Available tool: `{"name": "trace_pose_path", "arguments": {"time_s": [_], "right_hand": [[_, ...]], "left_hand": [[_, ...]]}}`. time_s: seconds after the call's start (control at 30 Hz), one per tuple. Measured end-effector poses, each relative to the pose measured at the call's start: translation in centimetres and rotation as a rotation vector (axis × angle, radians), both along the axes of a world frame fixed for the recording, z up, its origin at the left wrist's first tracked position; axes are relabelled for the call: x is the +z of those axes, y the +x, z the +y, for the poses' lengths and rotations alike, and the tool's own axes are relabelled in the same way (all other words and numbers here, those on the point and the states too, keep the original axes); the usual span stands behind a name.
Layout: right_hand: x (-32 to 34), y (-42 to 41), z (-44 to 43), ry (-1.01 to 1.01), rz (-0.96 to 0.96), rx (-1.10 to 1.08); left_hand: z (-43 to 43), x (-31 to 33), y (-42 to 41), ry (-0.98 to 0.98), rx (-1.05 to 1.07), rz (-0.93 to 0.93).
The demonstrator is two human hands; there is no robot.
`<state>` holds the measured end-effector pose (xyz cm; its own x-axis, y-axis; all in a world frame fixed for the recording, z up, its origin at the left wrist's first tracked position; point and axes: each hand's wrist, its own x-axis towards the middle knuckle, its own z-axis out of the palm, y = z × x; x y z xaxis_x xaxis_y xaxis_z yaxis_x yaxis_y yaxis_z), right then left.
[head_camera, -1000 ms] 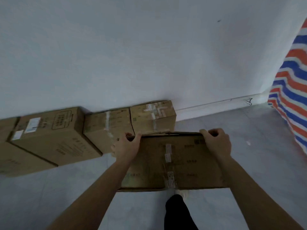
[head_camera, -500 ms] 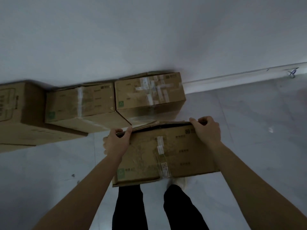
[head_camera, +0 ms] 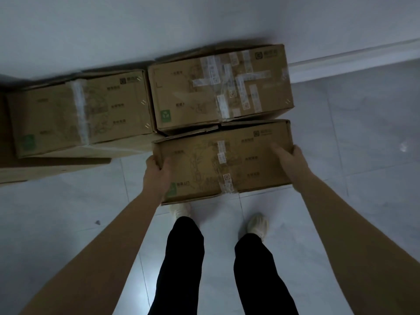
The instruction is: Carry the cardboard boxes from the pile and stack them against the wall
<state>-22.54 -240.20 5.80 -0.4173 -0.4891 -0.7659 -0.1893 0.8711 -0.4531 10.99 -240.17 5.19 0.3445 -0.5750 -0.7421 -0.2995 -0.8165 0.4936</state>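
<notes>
I hold a taped cardboard box (head_camera: pixel 218 160) low in front of me, above my feet. My left hand (head_camera: pixel 156 173) grips its left end and my right hand (head_camera: pixel 288 160) grips its right end. Its far edge lies close against a much-taped box (head_camera: pixel 218 87) that stands against the white wall (head_camera: pixel 159 23). To the left of that one another box (head_camera: pixel 79 112) stands in the row along the wall. I cannot tell whether the held box rests on the floor.
A larger box (head_camera: pixel 45 167) lies at the far left edge, partly cut off. Pale floor tiles (head_camera: pixel 352 144) spread to the right, with a white skirting board (head_camera: pixel 354 62) along the wall. My legs and light shoes (head_camera: pixel 256 223) stand just behind the held box.
I have stepped closer to the wall and tilted my view down. The held box has come lower and nearer the taped box. Both hands have slid from its far top edge to its ends.
</notes>
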Motion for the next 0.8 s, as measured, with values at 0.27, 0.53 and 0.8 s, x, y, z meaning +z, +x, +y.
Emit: {"name": "trace_pose_path", "arguments": {"time_s": [0.27,0.53,0.8], "right_hand": [[-2.0,1.1,-0.6,-0.107,0.144,-0.027],[-1.9,0.8,-0.9,-0.122,0.253,0.052],[-0.4,-0.7,-0.6,-0.116,0.176,0.095]], "left_hand": [[-0.5,-1.6,-0.8,-0.039,0.177,0.087],[-1.2,-2.0,-1.2,-0.041,0.189,0.194],[-1.1,-1.5,-1.7,-0.062,0.163,0.184]]}}
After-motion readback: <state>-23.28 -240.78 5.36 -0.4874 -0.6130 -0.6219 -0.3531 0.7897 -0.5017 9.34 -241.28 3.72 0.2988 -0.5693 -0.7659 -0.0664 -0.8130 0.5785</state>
